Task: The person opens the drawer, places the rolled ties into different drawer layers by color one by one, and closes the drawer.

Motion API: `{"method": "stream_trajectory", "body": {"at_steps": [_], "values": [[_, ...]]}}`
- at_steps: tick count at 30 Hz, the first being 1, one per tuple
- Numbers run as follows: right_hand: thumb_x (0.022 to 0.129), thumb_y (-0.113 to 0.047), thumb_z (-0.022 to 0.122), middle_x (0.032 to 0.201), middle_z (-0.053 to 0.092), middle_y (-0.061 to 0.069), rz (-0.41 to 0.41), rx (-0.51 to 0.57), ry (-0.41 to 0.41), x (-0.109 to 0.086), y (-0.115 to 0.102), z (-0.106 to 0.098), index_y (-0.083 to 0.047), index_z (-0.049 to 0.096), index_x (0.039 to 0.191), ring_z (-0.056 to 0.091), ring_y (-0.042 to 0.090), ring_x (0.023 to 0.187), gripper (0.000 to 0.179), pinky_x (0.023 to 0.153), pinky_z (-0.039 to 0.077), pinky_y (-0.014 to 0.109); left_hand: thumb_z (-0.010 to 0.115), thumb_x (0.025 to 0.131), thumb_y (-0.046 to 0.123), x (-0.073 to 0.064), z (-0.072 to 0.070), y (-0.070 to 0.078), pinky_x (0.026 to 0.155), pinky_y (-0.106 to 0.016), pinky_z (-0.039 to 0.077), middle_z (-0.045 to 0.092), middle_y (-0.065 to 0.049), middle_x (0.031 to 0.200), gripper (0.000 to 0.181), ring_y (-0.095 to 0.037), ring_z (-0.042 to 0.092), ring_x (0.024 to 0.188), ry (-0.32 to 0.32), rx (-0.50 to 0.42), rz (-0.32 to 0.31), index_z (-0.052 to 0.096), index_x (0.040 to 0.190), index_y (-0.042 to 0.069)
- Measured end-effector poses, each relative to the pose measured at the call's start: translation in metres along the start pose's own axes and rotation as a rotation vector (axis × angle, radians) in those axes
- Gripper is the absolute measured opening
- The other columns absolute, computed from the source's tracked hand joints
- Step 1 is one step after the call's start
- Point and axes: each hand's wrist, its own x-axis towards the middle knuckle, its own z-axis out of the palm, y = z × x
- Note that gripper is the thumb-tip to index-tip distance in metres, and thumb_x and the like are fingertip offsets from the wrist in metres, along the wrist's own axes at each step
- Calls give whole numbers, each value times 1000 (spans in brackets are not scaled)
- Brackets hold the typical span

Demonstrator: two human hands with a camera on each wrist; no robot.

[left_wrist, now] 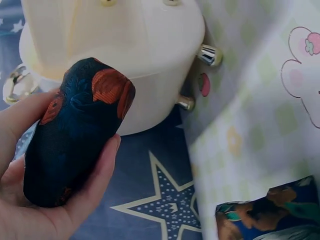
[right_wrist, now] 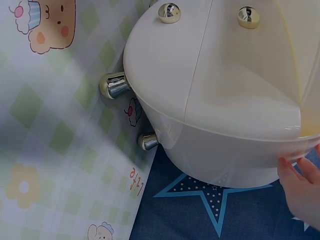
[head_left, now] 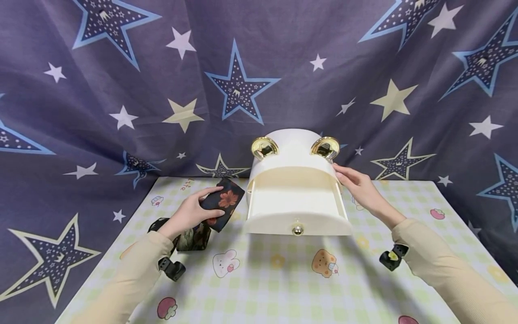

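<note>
Left hand (head_left: 192, 211) grips a flowered case (head_left: 228, 200); right hand (head_left: 360, 189), fingers relaxed, touches the white cabinet (head_left: 292, 155) on its right side

Two hands (head_left: 191, 214) (head_left: 360, 189); one cabinet (head_left: 293, 153); one pulled-out drawer (head_left: 271, 224); two round gold ornaments (head_left: 265, 147) (head_left: 325, 147); one held floral object (head_left: 228, 199)

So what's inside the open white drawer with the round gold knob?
In the white drawer, its smooth floor and side walls show, with nothing lying on the visible part. Its front panel covers the strip just behind it, and the rounded white cabinet hides anything further back.
</note>
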Motion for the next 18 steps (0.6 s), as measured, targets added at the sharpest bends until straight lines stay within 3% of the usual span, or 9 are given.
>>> {"method": "stream_trajectory", "body": {"at_steps": [6, 11, 18], "values": [[93, -26, 44, 136, 38, 12, -5, -5, 3, 1, 0, 0, -1, 41, 130, 36, 29, 123, 45, 99, 30, 41, 72, 73, 23, -3, -11, 10, 47, -32, 46, 64, -15, 91, 65, -16, 59, 58, -14, -9, 10, 43, 131, 18], [93, -26, 44, 136, 37, 12, -2, 4, -2, 0, 0, 0, -1, 41, 131, 35, 28, 123, 45, 99, 30, 41, 72, 73, 21, -3, -19, 20, 57, -29, 49, 64, -16, 94, 65, -17, 63, 71, -32, 0, 41, 43, 131, 17], [93, -26, 44, 137, 36, 12, 7, 13, -8, 0, -1, -1, -2, 40, 131, 34, 28, 124, 45, 100, 29, 41, 72, 73, 20, -4, -29, 33, 57, -28, 49, 65, -16, 95, 64, -17, 63, 70, -51, 12, 75, 44, 130, 16]]}}
